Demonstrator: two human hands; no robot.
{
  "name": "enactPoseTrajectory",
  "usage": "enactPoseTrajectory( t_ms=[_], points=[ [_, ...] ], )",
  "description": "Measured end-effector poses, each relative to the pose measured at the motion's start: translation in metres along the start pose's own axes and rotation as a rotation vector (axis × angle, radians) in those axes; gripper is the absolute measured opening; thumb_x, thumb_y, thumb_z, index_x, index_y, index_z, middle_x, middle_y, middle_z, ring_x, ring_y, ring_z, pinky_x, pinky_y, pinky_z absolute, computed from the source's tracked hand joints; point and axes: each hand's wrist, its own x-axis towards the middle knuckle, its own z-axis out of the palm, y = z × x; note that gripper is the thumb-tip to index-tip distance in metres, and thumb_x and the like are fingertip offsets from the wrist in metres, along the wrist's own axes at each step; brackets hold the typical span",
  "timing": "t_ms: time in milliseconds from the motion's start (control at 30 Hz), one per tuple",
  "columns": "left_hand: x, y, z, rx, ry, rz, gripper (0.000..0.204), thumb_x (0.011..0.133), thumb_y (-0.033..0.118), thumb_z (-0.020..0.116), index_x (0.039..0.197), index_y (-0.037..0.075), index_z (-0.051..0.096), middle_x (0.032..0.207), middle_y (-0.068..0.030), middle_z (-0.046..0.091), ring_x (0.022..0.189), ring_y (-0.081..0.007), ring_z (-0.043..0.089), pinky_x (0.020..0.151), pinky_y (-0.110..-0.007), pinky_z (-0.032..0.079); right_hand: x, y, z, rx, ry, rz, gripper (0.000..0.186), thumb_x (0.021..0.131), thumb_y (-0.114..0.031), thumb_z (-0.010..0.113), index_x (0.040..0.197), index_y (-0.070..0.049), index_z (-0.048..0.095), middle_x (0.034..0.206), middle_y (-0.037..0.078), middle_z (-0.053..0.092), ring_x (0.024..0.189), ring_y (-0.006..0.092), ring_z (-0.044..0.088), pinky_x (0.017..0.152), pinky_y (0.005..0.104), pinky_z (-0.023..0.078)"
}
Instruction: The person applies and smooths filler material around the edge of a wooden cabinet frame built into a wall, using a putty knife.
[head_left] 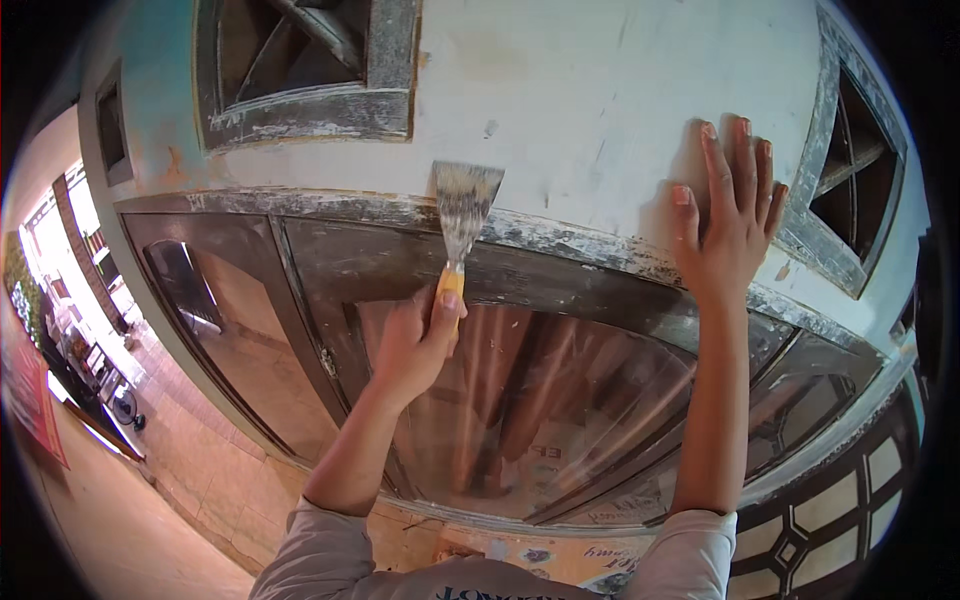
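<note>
We note left hand (418, 338) gripping scraper (461, 240) by yellow handle (454, 284); blade (467, 190) over worn window frame (575, 242); right hand (730, 225) spread flat against wall (570, 90)

The floor (215, 465) is covered in tan tiles with thin joint lines. By its left edge stands a small dark wheel (124, 405), part of something too blurred to name. At its near side shows a printed sheet (600, 556), partly hidden; whether it lies flat is unclear.

Scraper handle (455, 279) partly hidden in left hand (414, 340); upper vent frame (320, 117) cropped.
</note>
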Motion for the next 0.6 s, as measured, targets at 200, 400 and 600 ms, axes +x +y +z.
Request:
enactPoseTrajectory(
  t_ms=[200,400,600],
  points=[
    [-0.006,0.007,0.015,0.019,-0.004,0.012,0.041,0.107,0.039,0.044,0.097,0.003,0.060,0.067,-0.0009,0.054,0.054,-0.0074,0.049,0.052,-0.026,0.040,-0.022,0.007,-0.002,-0.006,-0.021,0.015,0.052,0.098,-0.050,0.047,0.146,-0.031,0.051,0.158,0.003,0.039,0.147,0.0349,0.032,0.118,0.0610,0.016],
    [-0.007,0.009,0.017,0.065,-0.030,-0.036,0.042,0.106,0.041,0.046,0.095,0.003,0.062,0.060,-0.0027,0.055,0.054,-0.0098,0.054,0.055,-0.030,0.044,-0.055,0.015,-0.005,0.046,-0.060,0.065,0.051,0.099,-0.049,0.046,0.145,-0.029,0.053,0.158,0.006,0.040,0.147,0.0352,0.032,0.119,0.0593,0.013],
    [-0.003,0.026,0.042,-0.024,0.010,0.017,0.041,0.106,0.039,0.046,0.092,0.003,0.061,0.060,-0.0028,0.054,0.054,-0.0097,0.053,0.054,-0.029,0.043,-0.082,0.029,-0.008,-0.002,-0.034,0.063,0.050,0.100,-0.049,0.044,0.142,-0.025,0.056,0.156,0.008,0.043,0.147,0.0359,0.032,0.120,0.0570,0.007]
  ],
)
